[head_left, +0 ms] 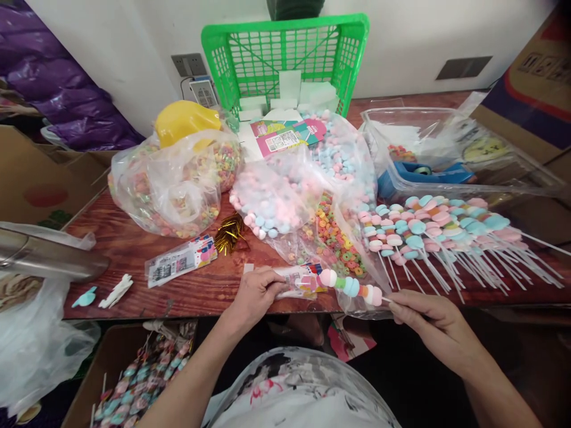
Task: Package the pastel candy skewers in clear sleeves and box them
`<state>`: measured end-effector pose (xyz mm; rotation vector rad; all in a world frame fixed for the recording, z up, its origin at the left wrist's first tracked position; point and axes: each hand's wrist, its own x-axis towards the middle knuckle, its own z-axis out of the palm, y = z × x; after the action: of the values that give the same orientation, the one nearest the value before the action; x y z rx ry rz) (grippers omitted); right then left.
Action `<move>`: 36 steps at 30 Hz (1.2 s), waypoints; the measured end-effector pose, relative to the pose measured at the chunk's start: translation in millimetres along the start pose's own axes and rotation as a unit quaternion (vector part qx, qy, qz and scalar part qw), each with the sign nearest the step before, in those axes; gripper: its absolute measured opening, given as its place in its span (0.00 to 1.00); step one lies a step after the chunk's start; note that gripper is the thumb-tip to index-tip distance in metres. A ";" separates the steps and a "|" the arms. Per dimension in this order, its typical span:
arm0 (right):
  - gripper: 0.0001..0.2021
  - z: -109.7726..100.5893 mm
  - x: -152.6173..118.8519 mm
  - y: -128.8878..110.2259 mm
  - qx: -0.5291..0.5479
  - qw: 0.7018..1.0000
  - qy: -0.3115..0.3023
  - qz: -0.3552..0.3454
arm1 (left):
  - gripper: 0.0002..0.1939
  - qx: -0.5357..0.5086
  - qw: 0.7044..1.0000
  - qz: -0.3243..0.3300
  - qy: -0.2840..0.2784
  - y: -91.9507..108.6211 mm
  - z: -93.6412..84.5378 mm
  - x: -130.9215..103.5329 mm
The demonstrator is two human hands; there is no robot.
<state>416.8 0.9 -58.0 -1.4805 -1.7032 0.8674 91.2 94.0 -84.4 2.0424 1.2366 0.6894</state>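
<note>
My right hand (pixel 430 321) pinches the white stick of a marshmallow skewer (pixel 351 287), which has pink, white and blue marshmallows with green and orange cereal rings between them. The skewer's far end lies at the mouth of a printed clear plastic sleeve (pixel 297 280) near the table's front edge; whether it is inside, I cannot tell. My left hand (pixel 259 291) has its thumb and fingers closed on the sleeve's left part. Just behind the skewer sits a clear bag of coloured cereal rings (pixel 341 238). Many finished-looking marshmallow skewers (pixel 428 223) lie piled to the right.
Bags of marshmallows (pixel 272 202) and cereal rings (pixel 143 190) fill the middle and left. Printed sleeves (pixel 181 261) and gold ties (pixel 229 233) lie nearby. Behind are a green basket (pixel 285 25) and a clear bin (pixel 446 189). A box of wrapped skewers (pixel 138 380) stands below left.
</note>
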 end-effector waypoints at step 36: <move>0.16 28.7 47.5 -39.8 -0.354 0.869 0.016 -0.345 | 0.20 0.178 0.968 0.170 -0.049 0.6 -0.8 3.9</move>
<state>367.3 42.2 -35.4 -1.1031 -2.4281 -0.2012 92.6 97.5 -83.0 2.5927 1.0178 0.5359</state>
